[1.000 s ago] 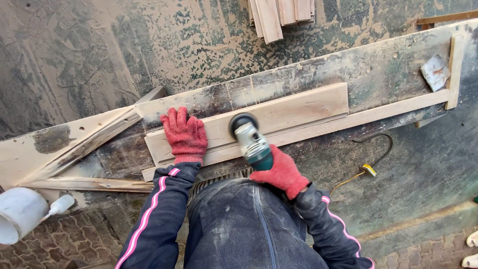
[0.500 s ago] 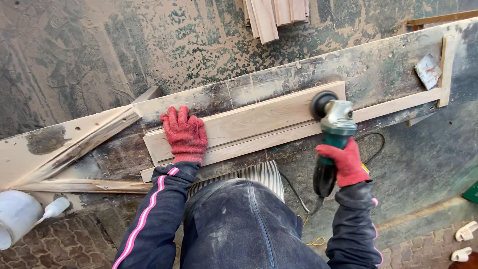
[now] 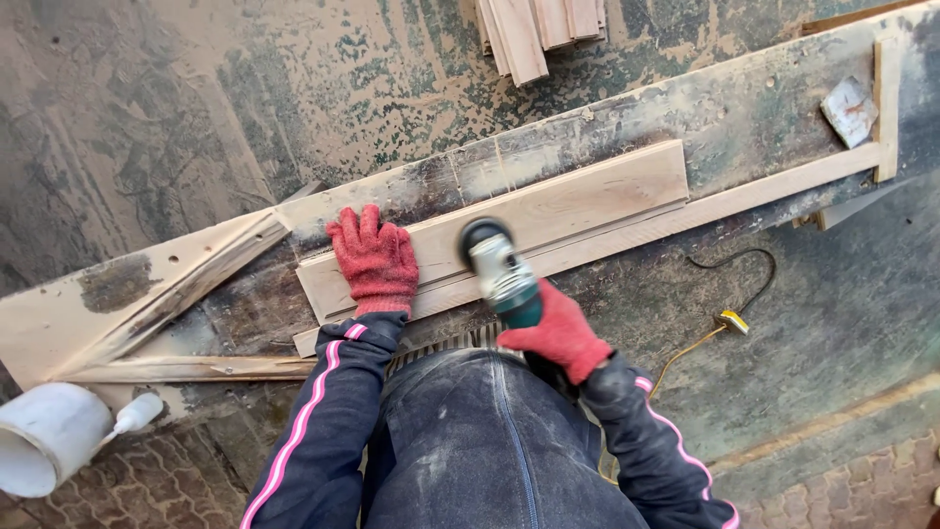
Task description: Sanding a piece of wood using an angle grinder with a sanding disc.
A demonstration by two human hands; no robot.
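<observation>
A pale wooden plank [image 3: 587, 196] lies lengthwise on a dusty workbench [image 3: 744, 118]. My left hand [image 3: 374, 259], in a red glove, presses flat on the plank's left end. In a red glove too, my right hand [image 3: 556, 331] grips a green and grey angle grinder [image 3: 499, 269]. Its black disc head rests on the plank just right of my left hand. A long thin batten [image 3: 764, 196] runs along the plank's near edge.
A stack of wooden slats [image 3: 539, 29] lies at the top. A white bucket [image 3: 44, 441] with a white bottle [image 3: 132, 416] stands at lower left. A yellow-ended cable [image 3: 729, 318] trails on the dusty floor at right. A small scraper-like piece [image 3: 848, 110] lies on the bench's right end.
My right hand has swept the grinder back from the plank's right end to its left part, close to my left hand. The left hand has stayed pressed on the plank.
</observation>
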